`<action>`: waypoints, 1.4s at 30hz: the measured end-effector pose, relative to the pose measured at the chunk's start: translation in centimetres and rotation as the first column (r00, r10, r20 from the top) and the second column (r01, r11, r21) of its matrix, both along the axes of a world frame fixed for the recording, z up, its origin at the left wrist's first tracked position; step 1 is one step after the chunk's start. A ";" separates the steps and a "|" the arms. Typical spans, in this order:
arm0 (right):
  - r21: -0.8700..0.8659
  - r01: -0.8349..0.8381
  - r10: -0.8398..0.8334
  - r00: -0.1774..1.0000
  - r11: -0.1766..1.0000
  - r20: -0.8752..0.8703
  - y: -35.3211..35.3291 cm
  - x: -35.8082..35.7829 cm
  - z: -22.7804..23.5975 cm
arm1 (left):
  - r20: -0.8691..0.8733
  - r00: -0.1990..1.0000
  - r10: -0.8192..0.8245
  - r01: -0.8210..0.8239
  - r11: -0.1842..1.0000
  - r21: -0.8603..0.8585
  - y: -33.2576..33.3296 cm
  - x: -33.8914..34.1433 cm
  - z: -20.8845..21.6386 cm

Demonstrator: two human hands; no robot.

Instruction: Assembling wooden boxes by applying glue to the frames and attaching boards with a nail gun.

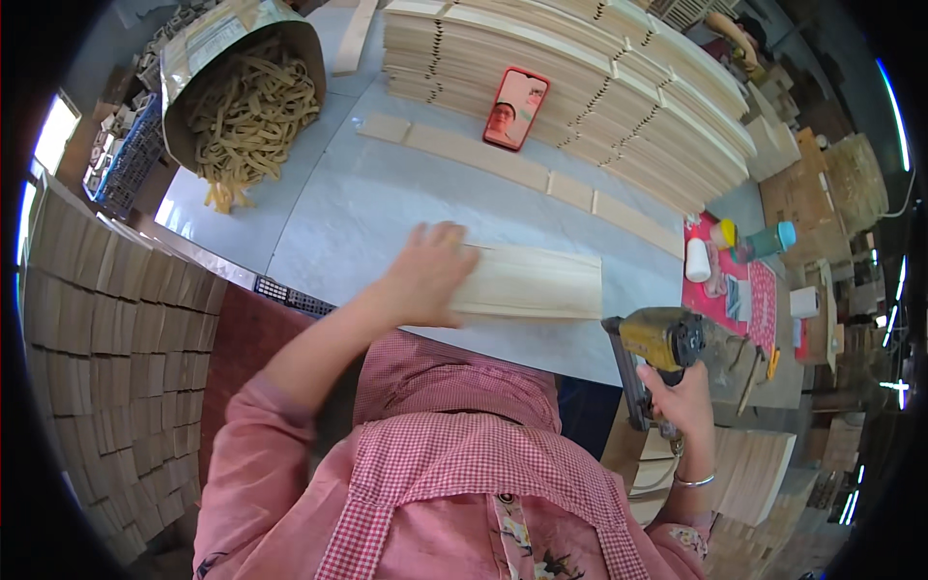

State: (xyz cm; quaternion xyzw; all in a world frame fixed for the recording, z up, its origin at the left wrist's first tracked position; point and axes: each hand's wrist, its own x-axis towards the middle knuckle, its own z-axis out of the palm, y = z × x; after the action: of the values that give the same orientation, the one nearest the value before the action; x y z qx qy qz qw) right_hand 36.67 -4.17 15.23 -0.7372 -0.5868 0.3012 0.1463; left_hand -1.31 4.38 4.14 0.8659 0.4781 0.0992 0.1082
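Observation:
A pale wooden board [541, 282], which may be a thin stack, lies flat near the table's front edge. My left hand [432, 275] spans its left end, thumb at the near edge and fingers at the far one; the fingers are slightly blurred. Beyond the board's right end, my right hand [684, 394] is wrapped round the handle of a yellow and black nail gun [657, 333]. The gun's nose sits close to the board's right corner, seemingly apart from it. A hose connects at the gun's lower end.
Behind the board runs a long thin wood strip [483, 161]. Tall stacks of slats [580, 72] fill the back, with a red-cased phone [517, 108] leaning there. A bag of strips [256, 111] lies far left. Bottles, including a white one [697, 259], stand right.

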 end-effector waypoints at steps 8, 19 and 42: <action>-0.002 -0.027 0.026 0.998 1.000 -0.052 0.2 -0.4 -0.5 | 0.097 0.994 0.041 -0.047 0.997 0.062 -0.6 0.3 -1.4; -0.026 -0.084 0.082 0.994 0.996 -0.074 2.0 -2.8 -1.1 | 0.314 0.945 0.096 -0.101 0.995 0.002 0.4 3.0 -3.2; -0.147 -0.034 0.018 0.994 0.989 -0.106 4.2 -4.8 -0.3 | 0.401 0.908 0.126 -0.147 0.989 0.022 0.1 3.3 -4.5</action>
State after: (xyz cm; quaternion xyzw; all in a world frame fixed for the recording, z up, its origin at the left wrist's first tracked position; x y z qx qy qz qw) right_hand 31.91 0.05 14.95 -0.7216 -0.5640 0.3840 0.1172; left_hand 2.04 4.47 -0.40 0.7947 0.5026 0.2929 0.1736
